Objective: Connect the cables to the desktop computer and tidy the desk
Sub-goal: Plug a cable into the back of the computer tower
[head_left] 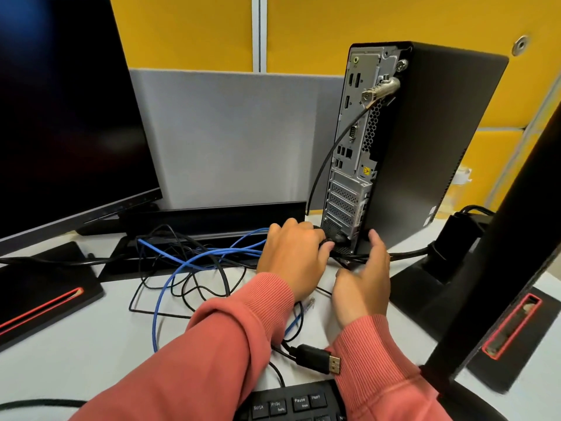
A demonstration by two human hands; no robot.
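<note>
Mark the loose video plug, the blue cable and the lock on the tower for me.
video plug [333,364], head view, on its gold metal tip.
blue cable [194,256], head view, on the strand running across the desk.
lock [381,89], head view, on its silver barrel.

You are at an office workstation: yellow partition panels [334,28] stand at the far side, monitors [60,101] flank the white desk [91,344], and a keyboard [291,404] lies near you.

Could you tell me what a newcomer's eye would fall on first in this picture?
Probably the black computer, upright at the back right with its port panel facing us, and the left hand gripping a black plug at its base. Next, the blue cable tangled among black ones mid-desk.
</note>
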